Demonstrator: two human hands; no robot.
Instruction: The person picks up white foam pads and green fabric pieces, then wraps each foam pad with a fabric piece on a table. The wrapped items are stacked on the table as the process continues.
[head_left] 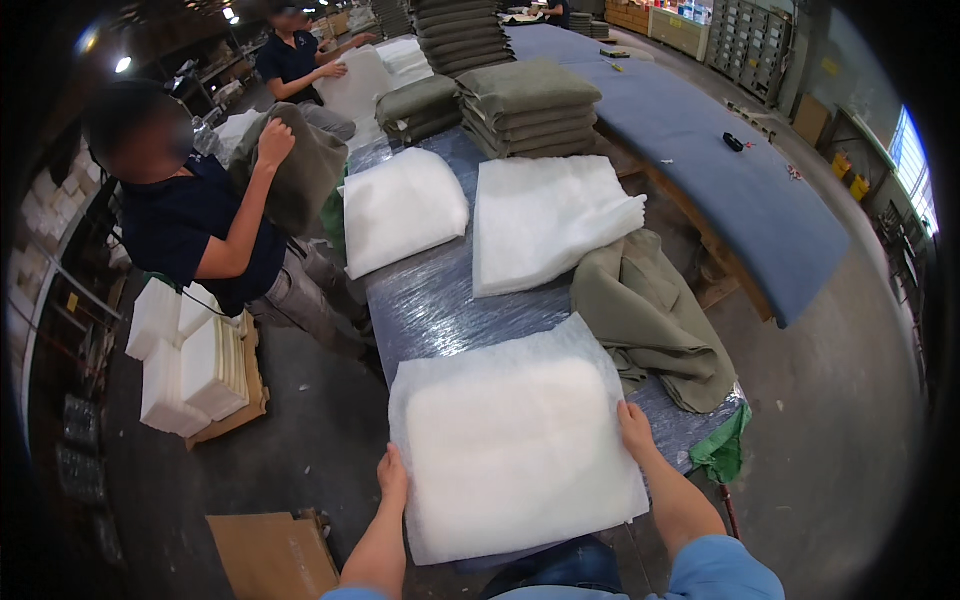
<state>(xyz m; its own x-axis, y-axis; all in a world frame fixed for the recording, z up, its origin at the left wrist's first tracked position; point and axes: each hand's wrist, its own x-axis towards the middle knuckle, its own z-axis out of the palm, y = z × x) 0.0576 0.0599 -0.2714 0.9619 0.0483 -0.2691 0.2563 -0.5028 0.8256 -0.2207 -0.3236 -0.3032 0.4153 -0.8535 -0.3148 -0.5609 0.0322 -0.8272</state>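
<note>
A thick white foam pad (515, 440) with rounded corners lies on or within a thinner sheet of white batting (440, 545) whose border shows all round. It is at the near end of the table, in front of my body. My left hand (394, 476) is closed on its left edge, thumb on top. On the opposite edge my right hand (633, 430) grips it in the same way. The fingers underneath are hidden. Close beyond my right hand lies a crumpled olive-grey fabric cover (655, 320).
Beyond are two stacks of white batting (405, 210) (550, 220) on the film-wrapped table (430, 320), with folded grey covers (525, 110) behind. A co-worker (205, 220) at left handles a grey cover; another person (300, 60) stands farther back. White foam blocks (195, 365) and cardboard (270, 555) lie at left.
</note>
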